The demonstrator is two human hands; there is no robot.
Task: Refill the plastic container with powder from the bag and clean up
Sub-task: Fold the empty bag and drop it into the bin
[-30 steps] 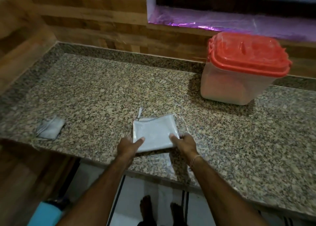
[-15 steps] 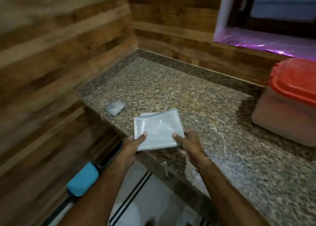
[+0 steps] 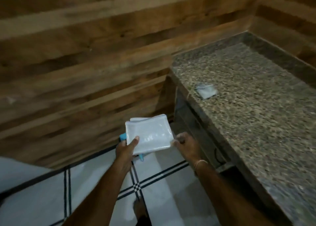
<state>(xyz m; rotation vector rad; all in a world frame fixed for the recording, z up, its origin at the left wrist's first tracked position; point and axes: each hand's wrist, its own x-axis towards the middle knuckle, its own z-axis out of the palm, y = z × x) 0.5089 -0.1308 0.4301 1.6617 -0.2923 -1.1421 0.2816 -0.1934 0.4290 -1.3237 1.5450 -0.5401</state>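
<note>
White plastic bag (image 3: pixel 150 135), folded flat, off the granite counter (image 3: pixel 256 114), over the floor. Left hand (image 3: pixel 125 149) pinches the near-left corner, thumb on top. Right hand (image 3: pixel 185 145) curled at the right corner, grasp unclear. Long axis runs hand to hand; blue object (image 3: pixel 122 137) shows behind the bag's left edge

counter: speckled granite (image 3: pixel 256 123) | on it: small grey folded thing (image 3: pixel 206 92) (perhaps cloth), near edge
</note>
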